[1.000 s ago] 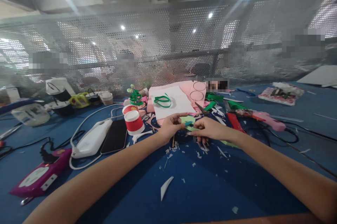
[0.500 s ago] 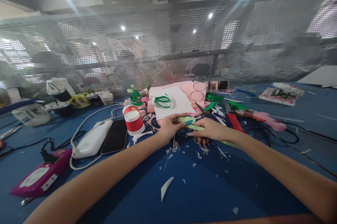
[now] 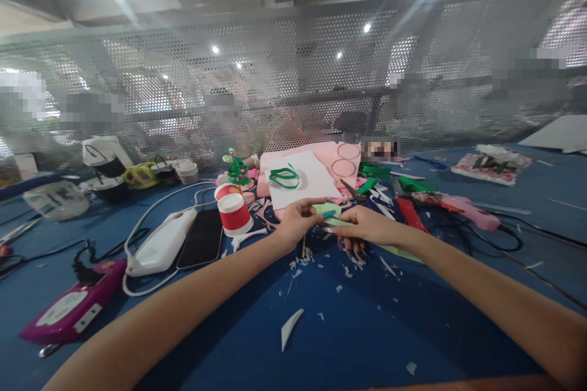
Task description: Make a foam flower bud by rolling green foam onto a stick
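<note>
White scraps lie on the blue table, nearer to you than the cup. Right of the cup, your left hand and right hand meet, fingertips pinched shut on a green paper piece. Judge it light, limp and easily creased: hold it gently by its edges. Beyond the cup lies a white sheet.
</note>
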A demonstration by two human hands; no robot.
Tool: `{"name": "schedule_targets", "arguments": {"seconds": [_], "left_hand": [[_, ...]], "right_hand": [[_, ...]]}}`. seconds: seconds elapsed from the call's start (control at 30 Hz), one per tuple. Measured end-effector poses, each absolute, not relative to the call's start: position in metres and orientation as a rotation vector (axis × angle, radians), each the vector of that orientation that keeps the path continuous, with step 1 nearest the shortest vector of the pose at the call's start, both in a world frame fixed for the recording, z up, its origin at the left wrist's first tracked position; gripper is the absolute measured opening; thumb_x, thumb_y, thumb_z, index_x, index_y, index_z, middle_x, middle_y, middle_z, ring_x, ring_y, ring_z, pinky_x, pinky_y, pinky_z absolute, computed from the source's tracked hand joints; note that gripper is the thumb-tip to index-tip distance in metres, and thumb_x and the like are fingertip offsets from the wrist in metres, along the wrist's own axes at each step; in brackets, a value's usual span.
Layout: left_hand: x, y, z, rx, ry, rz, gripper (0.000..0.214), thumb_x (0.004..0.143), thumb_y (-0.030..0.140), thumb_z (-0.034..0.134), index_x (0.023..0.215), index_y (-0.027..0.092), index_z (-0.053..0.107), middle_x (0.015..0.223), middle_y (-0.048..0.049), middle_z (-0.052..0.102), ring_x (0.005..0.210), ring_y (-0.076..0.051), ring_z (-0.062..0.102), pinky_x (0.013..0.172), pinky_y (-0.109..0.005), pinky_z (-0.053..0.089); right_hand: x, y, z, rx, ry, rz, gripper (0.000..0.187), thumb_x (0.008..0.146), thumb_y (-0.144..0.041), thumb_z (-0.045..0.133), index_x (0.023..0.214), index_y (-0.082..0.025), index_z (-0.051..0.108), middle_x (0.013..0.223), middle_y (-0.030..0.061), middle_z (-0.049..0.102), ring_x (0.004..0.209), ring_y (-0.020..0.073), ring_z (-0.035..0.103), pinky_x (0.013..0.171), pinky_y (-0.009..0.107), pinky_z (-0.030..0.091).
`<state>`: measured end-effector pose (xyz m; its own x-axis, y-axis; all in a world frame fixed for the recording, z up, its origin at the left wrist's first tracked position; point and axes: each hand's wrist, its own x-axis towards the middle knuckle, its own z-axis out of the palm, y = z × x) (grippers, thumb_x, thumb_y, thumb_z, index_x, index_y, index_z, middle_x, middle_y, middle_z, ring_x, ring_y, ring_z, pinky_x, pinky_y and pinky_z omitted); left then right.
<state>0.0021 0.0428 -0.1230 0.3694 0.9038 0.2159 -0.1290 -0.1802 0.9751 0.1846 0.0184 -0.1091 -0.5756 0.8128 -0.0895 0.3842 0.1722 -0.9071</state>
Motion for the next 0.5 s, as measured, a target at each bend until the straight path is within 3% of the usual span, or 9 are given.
{"name": "schedule_targets", "arguments": {"seconds": [0.13,0.3,0.5], "left_hand": [[0.0025,0.0444,-0.1245,1.393,0.759,1.125,0.042,0.055,0.028,0.075,0.093,0.013,0.064,0.062,0.0014,0.059,0.056,-0.008,0.054,0.058,-0.021,0.042],[0.0049,0.0458,-0.1251,1.299,0.816,1.177,0.032,0.050,0.034,0.076,0.068,0.011,0.064,0.063,-0.0010,0.061,0.055,-0.009,0.054,0.055,-0.022,0.042],[0.0057,0.0434,-0.1226,1.325,0.829,1.221,0.029,0.051,0.034,0.075,0.065,0.012,0.065,0.059,0.0003,0.061,0.054,-0.008,0.051,0.054,-0.021,0.040]], "right_hand": [[0.1852,0.0182,-0.1081,-1.145,-2.041,1.363,0.043,0.075,-0.055,0.053,0.065,-0.014,0.058,0.054,0.0035,0.062,0.036,0.0082,0.051,0.038,0.020,0.039],[0.1831,0.0159,-0.1031,-1.163,-2.054,1.359,0.046,0.073,-0.057,0.054,0.061,-0.013,0.059,0.053,0.0043,0.062,0.035,0.0081,0.050,0.039,0.021,0.040],[0.1830,0.0156,-0.1029,-1.168,-2.037,1.398,0.047,0.073,-0.058,0.053,0.058,-0.013,0.059,0.049,0.0040,0.061,0.033,0.0070,0.048,0.036,0.019,0.039]]}}
